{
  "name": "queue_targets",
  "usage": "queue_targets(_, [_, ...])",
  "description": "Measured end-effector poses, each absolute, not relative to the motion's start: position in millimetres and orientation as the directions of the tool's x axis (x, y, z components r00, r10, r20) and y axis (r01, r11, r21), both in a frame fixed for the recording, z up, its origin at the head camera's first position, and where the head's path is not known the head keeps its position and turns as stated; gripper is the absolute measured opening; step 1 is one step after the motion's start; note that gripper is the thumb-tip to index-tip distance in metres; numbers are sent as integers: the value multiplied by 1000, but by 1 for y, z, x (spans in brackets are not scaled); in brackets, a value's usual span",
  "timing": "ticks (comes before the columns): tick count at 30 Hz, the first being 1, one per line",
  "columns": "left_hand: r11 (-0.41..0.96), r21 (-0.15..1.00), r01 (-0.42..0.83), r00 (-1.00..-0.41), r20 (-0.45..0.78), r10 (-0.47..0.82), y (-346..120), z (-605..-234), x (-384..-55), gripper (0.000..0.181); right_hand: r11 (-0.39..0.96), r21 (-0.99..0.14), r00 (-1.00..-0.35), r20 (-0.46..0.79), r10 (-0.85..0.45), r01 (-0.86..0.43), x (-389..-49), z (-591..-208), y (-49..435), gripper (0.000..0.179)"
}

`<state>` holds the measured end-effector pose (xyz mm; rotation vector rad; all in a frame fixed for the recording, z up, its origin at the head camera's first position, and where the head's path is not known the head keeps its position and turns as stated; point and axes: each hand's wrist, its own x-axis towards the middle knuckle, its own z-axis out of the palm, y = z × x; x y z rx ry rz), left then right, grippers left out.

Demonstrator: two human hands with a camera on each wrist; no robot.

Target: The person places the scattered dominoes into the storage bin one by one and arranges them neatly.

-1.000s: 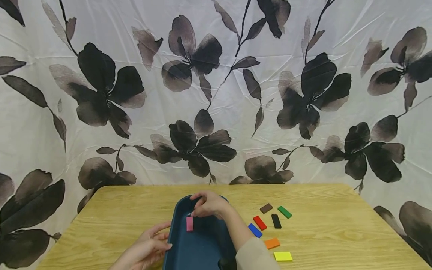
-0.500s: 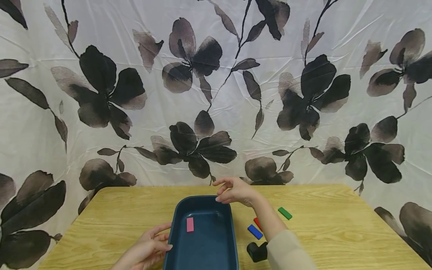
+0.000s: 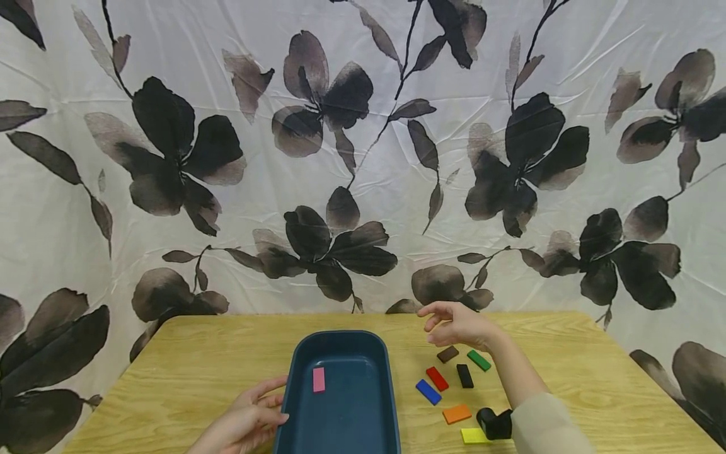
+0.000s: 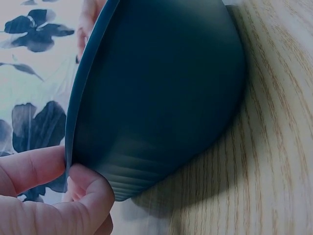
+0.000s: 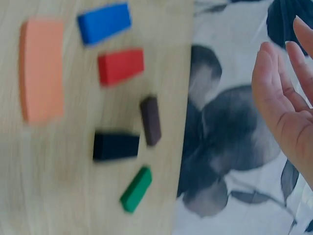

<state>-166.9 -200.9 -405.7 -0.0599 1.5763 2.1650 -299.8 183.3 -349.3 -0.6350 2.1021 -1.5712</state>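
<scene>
While tray [image 3: 351, 403], judged light, stiff, is pinched by left hand [image 3: 249, 416] at rim [image 4: 73, 115], its best hold, right hand [image 3: 460, 325] appears empty.

From far off I see the left hand [image 3: 245, 417] grip the side of the tray [image 3: 357, 413]. A pink block [image 3: 319, 379] lies inside, near the left wall. The right hand [image 3: 460, 325] is up in the air by the brown block [image 3: 448, 354]. On the table [image 3: 193, 366] I spot six more: green [image 3: 479, 360], black [image 3: 465, 376], red [image 3: 437, 378], blue [image 3: 428, 391], orange [image 3: 457, 413] and yellow [image 3: 472, 436]. A flower cloth [image 3: 397, 164] hangs behind.
</scene>
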Motion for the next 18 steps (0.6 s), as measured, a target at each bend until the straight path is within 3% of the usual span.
queue_targets(18, [-279, 869, -408, -879, -291, 379, -202, -404, -166, 72, 331, -933, -817, -81, -570, -138, -295, -374, 260, 57])
